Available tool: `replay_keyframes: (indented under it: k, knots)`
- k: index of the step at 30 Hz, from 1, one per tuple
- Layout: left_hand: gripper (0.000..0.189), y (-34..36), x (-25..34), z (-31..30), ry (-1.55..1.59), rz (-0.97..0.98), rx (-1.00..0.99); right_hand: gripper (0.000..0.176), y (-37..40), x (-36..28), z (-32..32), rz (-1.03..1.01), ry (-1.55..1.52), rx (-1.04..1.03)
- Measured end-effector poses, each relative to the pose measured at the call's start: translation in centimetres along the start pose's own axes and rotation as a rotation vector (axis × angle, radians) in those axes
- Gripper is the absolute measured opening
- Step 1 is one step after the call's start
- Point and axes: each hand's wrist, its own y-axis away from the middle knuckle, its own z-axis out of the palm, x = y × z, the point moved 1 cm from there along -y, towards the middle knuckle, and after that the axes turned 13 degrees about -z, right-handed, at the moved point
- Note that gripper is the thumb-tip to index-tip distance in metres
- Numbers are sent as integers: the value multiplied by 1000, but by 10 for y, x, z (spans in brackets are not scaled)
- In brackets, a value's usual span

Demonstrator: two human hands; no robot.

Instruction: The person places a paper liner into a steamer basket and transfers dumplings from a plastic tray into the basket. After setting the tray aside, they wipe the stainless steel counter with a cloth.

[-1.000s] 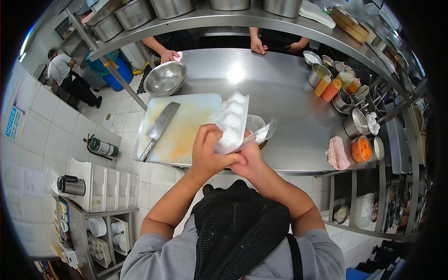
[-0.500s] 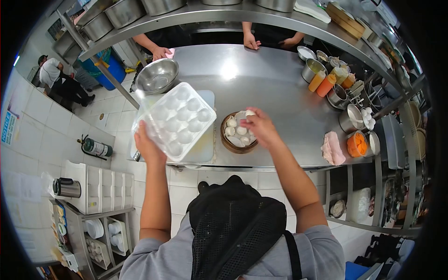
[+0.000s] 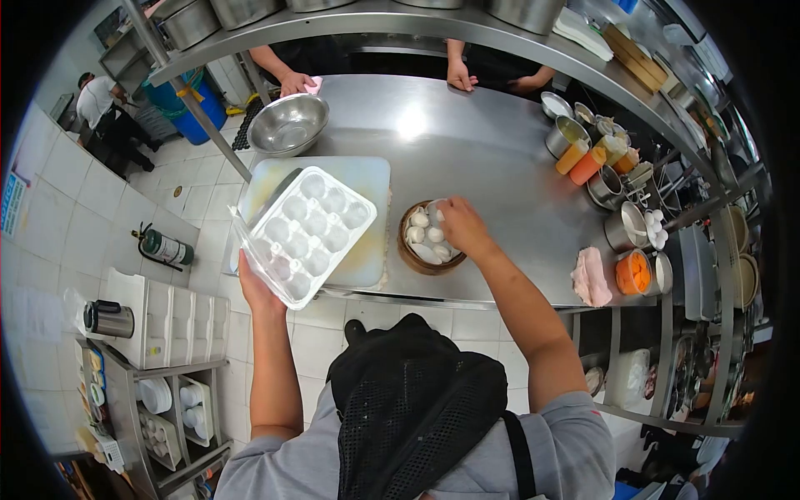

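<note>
My left hand [image 3: 257, 282] grips the lower left edge of a white plastic tray [image 3: 310, 237] with round hollows and a clear lid folded back along its left side. The tray is tilted above a pale cutting board [image 3: 377, 179]; a dark knife blade [image 3: 283, 190] shows behind it. On the steel table stands a round bamboo steamer [image 3: 427, 268] holding several white dumplings [image 3: 417, 234]. My right hand [image 3: 460, 223] reaches over the steamer's right rim with fingers bent together at its upper right; whatever the fingertips hold is hidden.
A steel bowl [image 3: 288, 125] stands at the table's back left. Sauce bottles [image 3: 588, 166], a pink cloth [image 3: 592, 277] and an orange-filled tub [image 3: 633, 272] are at the right. Other people's hands [image 3: 462, 77] rest at the far edge. A steel shelf [image 3: 400, 21] crosses above.
The tray has moved slightly down and tilted, its lid swinging left. My right hand has lowered from above the steamer to its inner right side.
</note>
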Motion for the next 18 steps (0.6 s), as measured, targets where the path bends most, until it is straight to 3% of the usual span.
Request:
replay_keyframes:
  k: [5,12,18]
  knots:
    - [56,-1,3,-19,26,-1,33,28,2,4,2,-10,69,36]
    - [54,-8,8,-32,28,-14,82,26,5,3,-6,64,122,-62]
    - [53,-17,12,-27,20,-61,76,30,10,4,-2,150,150,25]
